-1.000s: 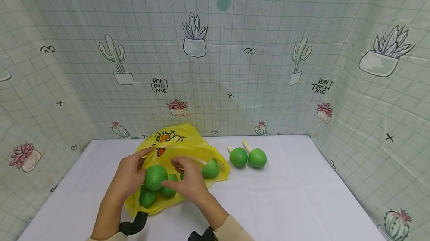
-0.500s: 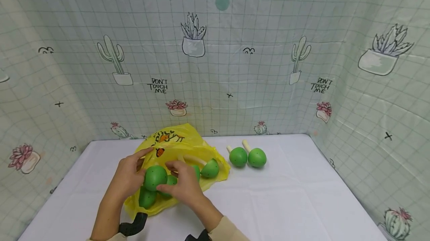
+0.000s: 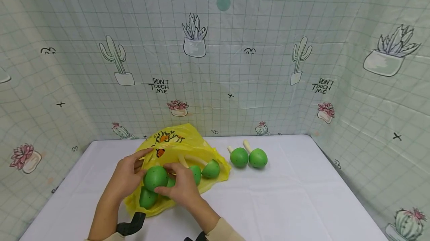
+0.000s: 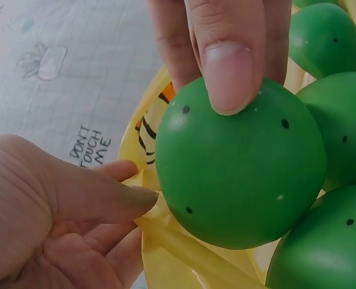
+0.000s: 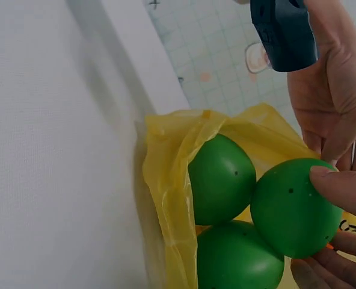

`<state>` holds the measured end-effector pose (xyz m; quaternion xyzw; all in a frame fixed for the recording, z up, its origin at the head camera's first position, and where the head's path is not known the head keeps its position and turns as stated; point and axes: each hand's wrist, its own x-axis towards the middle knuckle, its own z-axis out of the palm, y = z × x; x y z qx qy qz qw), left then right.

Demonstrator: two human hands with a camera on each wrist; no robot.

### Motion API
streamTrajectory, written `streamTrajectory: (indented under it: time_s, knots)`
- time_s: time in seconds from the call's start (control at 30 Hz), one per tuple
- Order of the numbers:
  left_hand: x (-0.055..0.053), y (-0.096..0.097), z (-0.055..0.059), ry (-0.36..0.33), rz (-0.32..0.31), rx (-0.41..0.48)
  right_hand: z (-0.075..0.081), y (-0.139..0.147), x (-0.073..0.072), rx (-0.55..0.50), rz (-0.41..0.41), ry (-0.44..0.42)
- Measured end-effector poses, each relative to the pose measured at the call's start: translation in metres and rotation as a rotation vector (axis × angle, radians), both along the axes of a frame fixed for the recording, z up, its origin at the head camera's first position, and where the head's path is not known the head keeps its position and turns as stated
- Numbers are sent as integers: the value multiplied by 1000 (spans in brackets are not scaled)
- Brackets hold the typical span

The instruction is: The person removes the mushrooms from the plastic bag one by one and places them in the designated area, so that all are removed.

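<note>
1. The right hand (image 3: 183, 188) pinches the upper green ball (image 3: 155, 176), its thumb on the near side and its other fingers opposite. Any handle on it is hidden.
2. The left hand (image 3: 125, 176), at the left, has thumb and fingers pinching the edge of the yellow bag (image 3: 193, 136).
3. The gripped ball sits within the bag's mouth, against others. The step in hand looks like shifting it there while the rim is held apart; whether inward or outward, I cannot tell.
4. The next move probably calls for a steady rim and a firm pinch, so the ball does not drag the thin plastic.
5. Also in the bag are a near ball (image 3: 147, 198), a middle ball (image 3: 171, 182) and, farther right, two pale-handled balls, the inner one (image 3: 196, 174) and the outer one (image 3: 212, 169).
6. On the tabletop (image 3: 285, 185), right of the bag, lie a left maraca (image 3: 239, 157) and a right maraca (image 3: 258, 158).
7. The bag's dark lettering is too creased to read surely. The far backdrop (image 3: 208, 73) says "DON'T TOUCH ME" twice.
</note>
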<state>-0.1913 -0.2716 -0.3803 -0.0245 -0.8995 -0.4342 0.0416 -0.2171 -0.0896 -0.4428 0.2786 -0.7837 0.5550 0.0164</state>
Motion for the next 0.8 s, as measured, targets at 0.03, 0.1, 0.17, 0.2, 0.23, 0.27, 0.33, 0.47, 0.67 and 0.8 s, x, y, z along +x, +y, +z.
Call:
streamTrajectory:
  time_s: [0.03, 0.1, 0.17, 0.2, 0.23, 0.27, 0.33, 0.47, 0.67, 0.8]
  knots:
    - [0, -1, -1, -3, -3, 8, -1, -1, 0, -4, 1, -3]
    - [-1, -2, -2, 6, -10, 12, -2, -2, 0, -8, 1, -5]
    - [-1, -3, -4, 14, -17, 17, -4, -3, 0, -10, 0, -4]
    - [-1, -4, -4, 19, -19, 19, -4, -4, 0, -9, -2, -2]
    - [-1, -4, -5, 25, -24, 20, -5, -4, 0, -8, -4, 0]
    - [-1, -5, -6, 31, -26, 22, -5, -4, 0, -4, -8, 4]
    - [-1, -5, -6, 37, -31, 29, -5, -5, 0, -1, -14, 6]
    - [-1, -6, -6, 49, -41, 29, -6, -5, 1, 2, -20, -1]
    - [0, -5, -5, 51, -42, 21, -6, -4, 2, -1, -20, -13]
    - [-1, -6, -6, 44, -37, 17, -5, -4, 3, -2, -24, -24]
